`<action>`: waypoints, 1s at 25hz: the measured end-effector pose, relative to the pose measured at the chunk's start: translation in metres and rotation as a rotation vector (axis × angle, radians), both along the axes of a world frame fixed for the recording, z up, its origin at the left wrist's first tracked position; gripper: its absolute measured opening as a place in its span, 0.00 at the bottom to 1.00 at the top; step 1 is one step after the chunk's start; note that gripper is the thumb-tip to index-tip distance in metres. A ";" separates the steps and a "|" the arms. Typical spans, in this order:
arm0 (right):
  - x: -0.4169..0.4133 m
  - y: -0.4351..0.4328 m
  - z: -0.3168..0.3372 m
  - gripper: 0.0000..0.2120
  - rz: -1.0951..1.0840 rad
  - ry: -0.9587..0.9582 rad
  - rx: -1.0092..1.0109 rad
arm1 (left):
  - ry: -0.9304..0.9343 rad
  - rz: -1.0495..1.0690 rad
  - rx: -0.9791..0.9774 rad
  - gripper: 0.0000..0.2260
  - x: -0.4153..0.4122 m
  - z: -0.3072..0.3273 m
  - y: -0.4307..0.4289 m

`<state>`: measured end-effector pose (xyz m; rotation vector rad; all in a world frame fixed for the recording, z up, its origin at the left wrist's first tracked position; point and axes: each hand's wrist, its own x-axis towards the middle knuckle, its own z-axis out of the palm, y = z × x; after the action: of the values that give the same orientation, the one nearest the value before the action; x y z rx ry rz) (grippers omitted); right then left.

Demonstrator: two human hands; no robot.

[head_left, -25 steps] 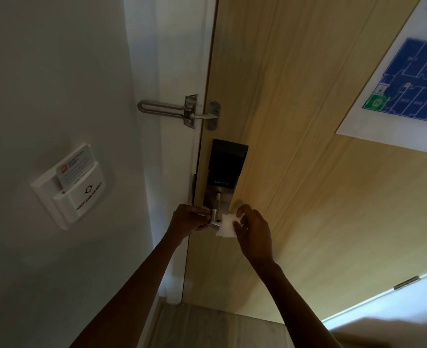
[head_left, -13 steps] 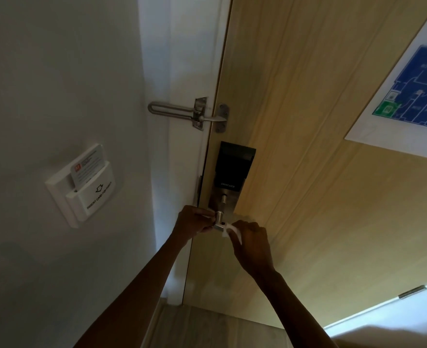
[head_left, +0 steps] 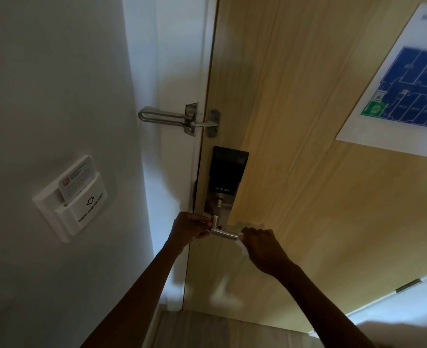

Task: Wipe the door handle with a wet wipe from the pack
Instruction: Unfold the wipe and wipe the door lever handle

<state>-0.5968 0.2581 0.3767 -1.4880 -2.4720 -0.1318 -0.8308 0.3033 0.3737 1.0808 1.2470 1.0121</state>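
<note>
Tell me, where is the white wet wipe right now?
The white wet wipe is bunched in the right hand, pressed against the free end of the silver metal door handle, below the black smart lock.

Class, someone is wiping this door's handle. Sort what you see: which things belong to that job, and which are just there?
Job: door handle, wet wipe, left hand, right hand.

Just there: swing latch, smart lock, key card holder, floor plan.

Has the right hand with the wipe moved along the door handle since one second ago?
Yes. The right hand with the wet wipe slid outward, away from the lock plate, and now sits at the free end of the door handle.
</note>
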 end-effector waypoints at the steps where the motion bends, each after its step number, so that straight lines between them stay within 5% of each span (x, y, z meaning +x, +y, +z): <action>1: 0.005 0.000 0.000 0.09 -0.012 -0.014 -0.003 | -0.004 0.002 0.000 0.03 0.001 -0.001 0.000; 6: -0.068 0.006 -0.007 0.07 -0.059 0.049 -0.092 | 0.029 -0.032 0.014 0.03 -0.001 -0.002 0.004; 12: 0.003 0.004 -0.006 0.09 -0.052 -0.020 -0.147 | -0.029 -0.091 0.019 0.03 -0.004 0.005 0.006; 18: -0.068 0.012 -0.008 0.07 -0.017 0.039 -0.140 | 0.039 -0.069 0.070 0.04 -0.009 0.003 0.004; 25: -0.016 0.000 -0.003 0.09 -0.104 0.031 -0.158 | 0.118 0.300 0.166 0.05 -0.016 0.015 0.009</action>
<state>-0.6125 0.2585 0.3737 -1.6688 -2.4303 0.0683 -0.8473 0.3118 0.3889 1.1140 1.4709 1.3136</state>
